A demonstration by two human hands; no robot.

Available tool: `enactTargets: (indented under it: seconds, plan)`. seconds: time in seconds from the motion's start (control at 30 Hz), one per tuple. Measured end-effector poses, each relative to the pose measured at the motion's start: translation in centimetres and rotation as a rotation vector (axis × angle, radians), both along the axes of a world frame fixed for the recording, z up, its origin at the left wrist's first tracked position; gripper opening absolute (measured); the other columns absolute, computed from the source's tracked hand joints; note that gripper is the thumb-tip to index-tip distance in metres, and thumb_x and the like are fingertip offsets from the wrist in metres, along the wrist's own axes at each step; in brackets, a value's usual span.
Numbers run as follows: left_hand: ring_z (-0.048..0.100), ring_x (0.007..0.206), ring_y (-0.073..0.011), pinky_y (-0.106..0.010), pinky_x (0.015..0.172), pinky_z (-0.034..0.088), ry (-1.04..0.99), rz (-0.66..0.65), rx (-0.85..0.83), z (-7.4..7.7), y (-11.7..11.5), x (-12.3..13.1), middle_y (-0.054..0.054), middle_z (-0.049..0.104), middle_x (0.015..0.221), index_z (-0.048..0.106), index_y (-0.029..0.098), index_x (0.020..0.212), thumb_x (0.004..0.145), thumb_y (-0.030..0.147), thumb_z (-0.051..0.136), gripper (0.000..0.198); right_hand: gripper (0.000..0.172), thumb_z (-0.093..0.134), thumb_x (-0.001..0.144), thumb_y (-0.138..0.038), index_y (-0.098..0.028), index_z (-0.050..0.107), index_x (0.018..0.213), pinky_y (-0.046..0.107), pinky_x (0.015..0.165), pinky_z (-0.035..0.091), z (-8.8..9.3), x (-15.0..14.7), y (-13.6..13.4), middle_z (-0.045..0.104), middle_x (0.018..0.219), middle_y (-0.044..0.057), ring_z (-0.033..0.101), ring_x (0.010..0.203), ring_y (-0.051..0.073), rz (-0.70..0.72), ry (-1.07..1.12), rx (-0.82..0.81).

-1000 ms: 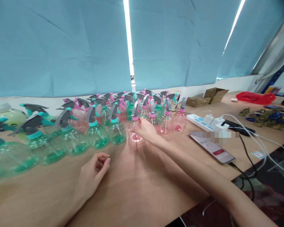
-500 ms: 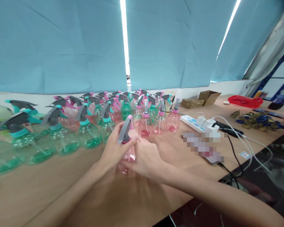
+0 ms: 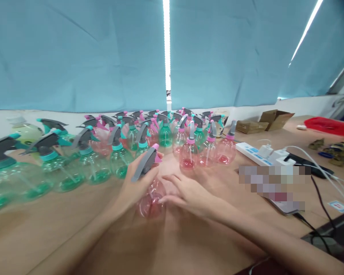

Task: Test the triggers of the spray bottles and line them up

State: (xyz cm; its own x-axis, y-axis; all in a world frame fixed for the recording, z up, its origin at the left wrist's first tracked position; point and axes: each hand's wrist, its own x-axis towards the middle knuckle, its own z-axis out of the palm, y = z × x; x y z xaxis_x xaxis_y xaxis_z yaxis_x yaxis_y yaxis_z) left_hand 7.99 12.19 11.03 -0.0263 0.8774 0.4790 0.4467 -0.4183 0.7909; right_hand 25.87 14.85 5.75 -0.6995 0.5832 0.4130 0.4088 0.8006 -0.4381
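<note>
A clear pink spray bottle [image 3: 151, 204] with a grey and pink trigger head stands on the tabletop in front of me, slightly tilted. My left hand [image 3: 136, 185] is wrapped round its neck, just under the spray head. Beside the bottle's right side is my right hand [image 3: 189, 191], fingers spread and parted, the thumb close to the bottle; whether it touches cannot be told. Beyond my hands stand several pink spray bottles [image 3: 188, 156]. To the left runs a row of green spray bottles [image 3: 94, 168] with turquoise collars and a little green at the bottom.
At the right lie a white power strip [image 3: 249, 152] with chargers and cables, and a partly blurred-out phone [image 3: 285, 206]. Farther back are an open cardboard box [image 3: 276, 119], a red plastic item [image 3: 329, 126] and brass-coloured parts [image 3: 339, 152]. A blue curtain [image 3: 103, 57] hangs behind.
My right hand has come off the bottle's neck and opened beside it. The left hand keeps its hold. The view has turned somewhat left.
</note>
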Motion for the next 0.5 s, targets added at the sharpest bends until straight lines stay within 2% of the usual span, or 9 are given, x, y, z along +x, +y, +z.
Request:
enactTargets:
  seconds: [0.1,0.2,0.27,0.33,0.43,0.5]
  plan:
    - [0.054,0.067,-0.0137,-0.029,0.069,0.045,0.014,0.024,-0.020,0.1,0.3,-0.8,0.001,0.063,0.085,0.066,0.022,0.098,0.072,0.014,0.050,0.031,0.037,0.043,0.099,-0.040,-0.015,0.058,0.123,0.044,0.091,0.052,-1.1,1.5,2.3,0.064,0.122,0.015,0.062,0.111,0.027,-0.091,-0.075,0.036]
    - [0.054,0.067,-0.0138,-0.028,0.066,0.043,0.011,0.036,-0.028,0.0,0.5,-1.1,0.001,0.064,0.087,0.067,0.023,0.099,0.074,0.016,0.051,0.030,0.030,0.047,0.098,-0.032,-0.015,0.062,0.118,0.042,0.093,0.052,-3.2,2.0,3.8,0.065,0.122,0.014,0.063,0.111,0.025,-0.050,-0.073,0.086]
    - [0.055,0.070,-0.0143,-0.028,0.067,0.042,0.018,0.044,-0.007,-0.2,0.6,-1.0,0.001,0.065,0.089,0.067,0.023,0.100,0.076,0.018,0.052,0.029,0.027,0.050,0.097,-0.028,-0.016,0.064,0.116,0.041,0.096,0.051,-4.4,1.6,4.3,0.065,0.123,0.013,0.062,0.114,0.025,0.005,-0.049,0.108]
    - [0.052,0.067,-0.0136,-0.027,0.065,0.041,0.034,0.059,0.005,-0.3,0.6,-1.1,0.002,0.064,0.082,0.068,0.022,0.095,0.076,0.017,0.051,0.026,0.026,0.050,0.096,-0.026,-0.017,0.066,0.115,0.041,0.100,0.049,-5.3,1.1,4.5,0.066,0.122,0.012,0.060,0.117,0.024,0.039,-0.015,0.109]
    - [0.047,0.059,-0.0119,-0.025,0.056,0.036,0.054,0.067,-0.003,-0.3,0.7,-1.2,0.003,0.060,0.072,0.066,0.021,0.085,0.074,0.016,0.052,0.019,0.027,0.051,0.096,-0.026,-0.016,0.067,0.115,0.041,0.104,0.046,-5.9,0.5,4.8,0.068,0.121,0.011,0.059,0.120,0.023,0.031,0.030,0.075]
    - [0.050,0.063,-0.0123,-0.025,0.058,0.037,0.058,0.055,0.000,-0.2,0.7,-1.2,0.003,0.061,0.075,0.063,0.021,0.081,0.074,0.015,0.052,0.015,0.029,0.051,0.096,-0.027,-0.015,0.067,0.118,0.042,0.106,0.045,-6.1,0.5,4.8,0.066,0.124,0.010,0.058,0.121,0.023,0.025,0.038,0.046]
